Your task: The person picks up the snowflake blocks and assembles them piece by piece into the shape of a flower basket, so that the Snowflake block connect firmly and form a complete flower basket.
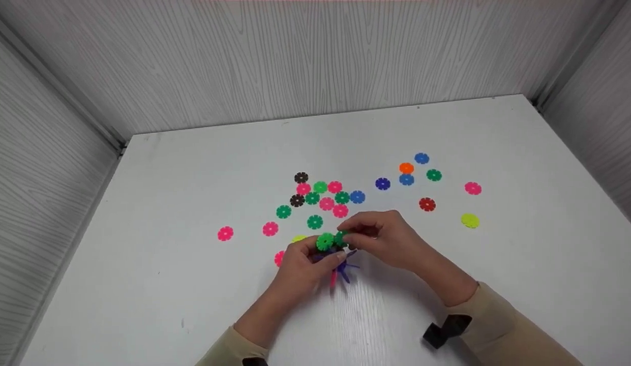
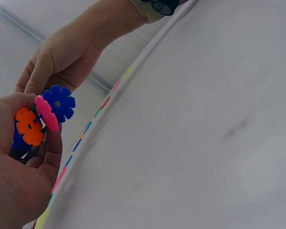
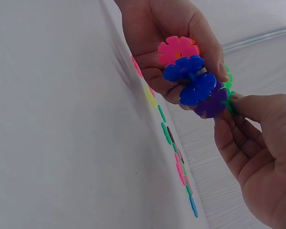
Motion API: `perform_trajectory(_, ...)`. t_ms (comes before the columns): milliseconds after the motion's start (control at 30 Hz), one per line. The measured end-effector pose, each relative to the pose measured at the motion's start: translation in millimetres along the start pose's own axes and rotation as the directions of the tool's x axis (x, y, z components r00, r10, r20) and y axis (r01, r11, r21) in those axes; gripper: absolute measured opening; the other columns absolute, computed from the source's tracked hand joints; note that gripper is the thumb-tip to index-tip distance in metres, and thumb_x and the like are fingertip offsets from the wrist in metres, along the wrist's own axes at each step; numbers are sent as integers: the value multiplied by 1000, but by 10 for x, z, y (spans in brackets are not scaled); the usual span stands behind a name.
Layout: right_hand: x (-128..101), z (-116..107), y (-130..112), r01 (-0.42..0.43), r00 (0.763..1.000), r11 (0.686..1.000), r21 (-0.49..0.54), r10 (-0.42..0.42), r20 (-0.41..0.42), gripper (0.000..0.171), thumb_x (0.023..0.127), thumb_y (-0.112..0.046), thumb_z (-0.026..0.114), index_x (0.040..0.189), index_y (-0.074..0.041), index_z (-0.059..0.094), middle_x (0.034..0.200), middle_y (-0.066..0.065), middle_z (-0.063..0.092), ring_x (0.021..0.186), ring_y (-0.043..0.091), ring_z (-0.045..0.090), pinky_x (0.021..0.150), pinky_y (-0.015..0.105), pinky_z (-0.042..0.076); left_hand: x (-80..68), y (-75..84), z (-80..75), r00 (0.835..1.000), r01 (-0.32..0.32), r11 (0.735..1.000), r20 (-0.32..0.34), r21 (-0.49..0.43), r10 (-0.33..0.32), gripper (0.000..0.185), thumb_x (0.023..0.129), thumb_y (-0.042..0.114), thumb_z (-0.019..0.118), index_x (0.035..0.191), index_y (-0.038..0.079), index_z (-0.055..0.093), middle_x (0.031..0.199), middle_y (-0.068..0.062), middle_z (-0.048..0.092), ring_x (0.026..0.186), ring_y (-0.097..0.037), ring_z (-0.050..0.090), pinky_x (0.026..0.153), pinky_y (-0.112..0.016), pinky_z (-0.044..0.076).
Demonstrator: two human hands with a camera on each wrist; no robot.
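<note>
Above the white table (image 1: 193,168), my left hand (image 1: 305,267) grips a cluster of interlocked snowflake discs (image 1: 335,254). The cluster shows pink, blue and purple discs (image 3: 193,76) in the right wrist view and orange, pink and blue ones (image 2: 43,117) in the left wrist view. My right hand (image 1: 381,239) pinches a dark green disc (image 1: 341,238) against a bright green disc (image 1: 325,242) at the cluster's top. The fingers (image 3: 248,107) of the right hand hold that green disc's edge.
Several loose discs lie flat behind the hands: a pink, green and brown group (image 1: 320,198), blue and orange ones (image 1: 407,170), a red one (image 1: 427,204), a yellow one (image 1: 470,220), pink ones (image 1: 225,233). Grey wood-grain walls (image 1: 315,61) enclose three sides.
</note>
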State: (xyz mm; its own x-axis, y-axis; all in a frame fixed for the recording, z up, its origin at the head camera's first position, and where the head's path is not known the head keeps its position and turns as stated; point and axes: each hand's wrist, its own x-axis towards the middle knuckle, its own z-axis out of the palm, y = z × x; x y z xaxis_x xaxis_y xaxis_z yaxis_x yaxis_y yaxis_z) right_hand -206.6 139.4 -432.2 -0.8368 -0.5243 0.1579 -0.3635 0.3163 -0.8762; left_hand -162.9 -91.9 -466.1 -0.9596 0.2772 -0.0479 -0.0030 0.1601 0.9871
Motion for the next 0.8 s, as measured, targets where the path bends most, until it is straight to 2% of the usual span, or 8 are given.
perform_trajectory(67, 4, -68, 11, -5, 1000, 1000, -12, 5, -1, 24, 100, -16, 77, 123, -13, 78, 107, -3, 77, 96, 16, 74, 86, 28, 62, 3, -1, -7, 1000, 6, 1000, -17, 8, -6, 35, 95, 34, 82, 124, 15, 75, 117, 0, 74, 116, -22, 67, 95, -33, 59)
perform_trajectory(167, 1, -273, 47, -30, 999, 998, -56, 27, -47, 27, 99, -15, 77, 127, -14, 76, 109, -3, 77, 98, 16, 74, 86, 26, 61, 14, -9, -14, 999, 22, 999, -49, 23, -21, 37, 94, 34, 83, 125, 15, 75, 120, 0, 72, 121, -23, 63, 96, -34, 59)
perform_trajectory(300, -52, -685, 137, -106, 986, 990, -94, 92, -136, 28, 99, -15, 77, 127, -16, 77, 113, 0, 76, 103, 17, 73, 86, 23, 60, 15, -18, -7, 995, 53, 998, -82, 16, -51, 43, 92, 30, 85, 129, 14, 72, 128, -3, 69, 130, -27, 57, 97, -37, 60)
perform_trajectory(433, -195, -1110, 251, -208, 968, 972, -110, 189, -168, 30, 101, -22, 76, 129, -13, 75, 118, 5, 75, 105, 22, 72, 86, 21, 59, 14, -17, 5, 991, 87, 996, -107, 18, -85, 46, 90, 29, 86, 131, 15, 71, 132, -5, 67, 134, -29, 54, 97, -39, 60)
perform_trajectory(633, -498, -1585, 499, -365, 928, 908, -207, 338, -156, 38, 101, -27, 76, 136, -13, 71, 128, 6, 73, 116, 19, 64, 86, 16, 54, 39, -32, -2, 985, 108, 994, -137, 20, -105, 48, 90, 29, 87, 132, 14, 71, 135, -6, 66, 137, -31, 52, 99, -41, 59)
perform_trajectory(800, -714, -1751, 712, -467, 884, 848, -249, 447, -135, 42, 100, -25, 76, 140, -16, 68, 138, 10, 67, 128, 29, 58, 91, 24, 53, 52, -47, 7, 984, 106, 994, -143, 9, -104, 48, 91, 28, 86, 133, 13, 70, 135, -6, 66, 137, -31, 53, 100, -40, 59)
